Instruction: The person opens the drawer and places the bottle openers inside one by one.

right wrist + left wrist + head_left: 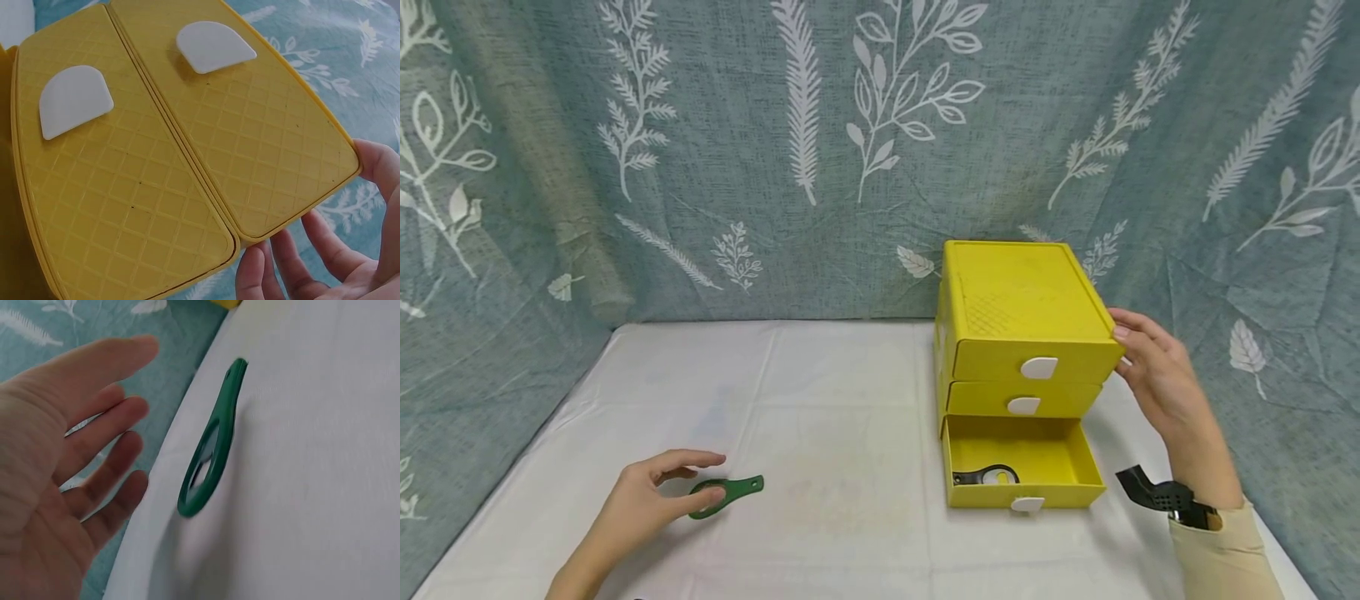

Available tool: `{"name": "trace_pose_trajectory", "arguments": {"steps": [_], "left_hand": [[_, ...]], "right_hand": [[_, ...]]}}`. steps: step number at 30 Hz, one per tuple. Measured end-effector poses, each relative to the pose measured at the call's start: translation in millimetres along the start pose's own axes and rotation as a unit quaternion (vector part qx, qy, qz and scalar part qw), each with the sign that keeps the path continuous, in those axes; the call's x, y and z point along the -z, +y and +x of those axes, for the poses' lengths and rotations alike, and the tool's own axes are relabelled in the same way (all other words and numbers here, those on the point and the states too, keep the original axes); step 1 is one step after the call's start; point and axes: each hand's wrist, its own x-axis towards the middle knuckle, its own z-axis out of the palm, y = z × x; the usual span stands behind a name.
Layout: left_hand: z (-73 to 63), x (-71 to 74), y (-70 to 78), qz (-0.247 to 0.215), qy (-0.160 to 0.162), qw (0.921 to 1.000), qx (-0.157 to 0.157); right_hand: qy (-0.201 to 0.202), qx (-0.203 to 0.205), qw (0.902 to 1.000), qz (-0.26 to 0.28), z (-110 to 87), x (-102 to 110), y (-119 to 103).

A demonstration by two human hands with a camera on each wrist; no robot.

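Observation:
A green bottle opener (741, 489) with a ring-shaped head is over the white cloth at the left. Beside its head is my left hand (643, 500), thumb and fingers spread apart. In the left wrist view a gap shows between that hand (69, 456) and the bottle opener (215, 444). My right hand (1165, 383) rests against the right side of a yellow drawer cabinet (1026, 292), near its upper front corner. The right wrist view shows its fingers (331, 247) along the cabinet's side. Inside the pulled-out bottom drawer (1022, 497) lies a black bottle opener (977, 477).
Above the pulled-out drawer, the two upper drawers are closed, each with a white tab (1039, 367). A white cloth (835, 533) covers the table. Behind and at the sides hangs a blue-green leaf-patterned curtain (737, 167). A black strap (1157, 493) is on the right wrist.

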Motion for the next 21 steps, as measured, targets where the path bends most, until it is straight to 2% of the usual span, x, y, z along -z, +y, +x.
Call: {"name": "trace_pose_trajectory", "arguments": {"steps": [5,7,10,21], "left_hand": [[1.7,-2.1,-8.5,-0.044,-0.036,0.9983,-0.017],[2.5,-3.9,-11.6,-0.043,-0.044,0.9976,-0.032],[3.0,-5.6,-15.5,-0.04,-0.053,0.997,-0.04],[2.1,-2.8,-21.9,-0.006,-0.031,0.9986,-0.042]], "right_hand": [[-0.003,0.002,1.0,0.005,0.2,0.1,-0.5],[-0.003,0.002,1.0,0.007,0.0,0.0,-0.7],[-0.004,0.001,1.0,0.006,-0.2,-0.6,-0.5],[0.001,-0.001,1.0,0.0,-0.4,-1.4,-0.1]]}}
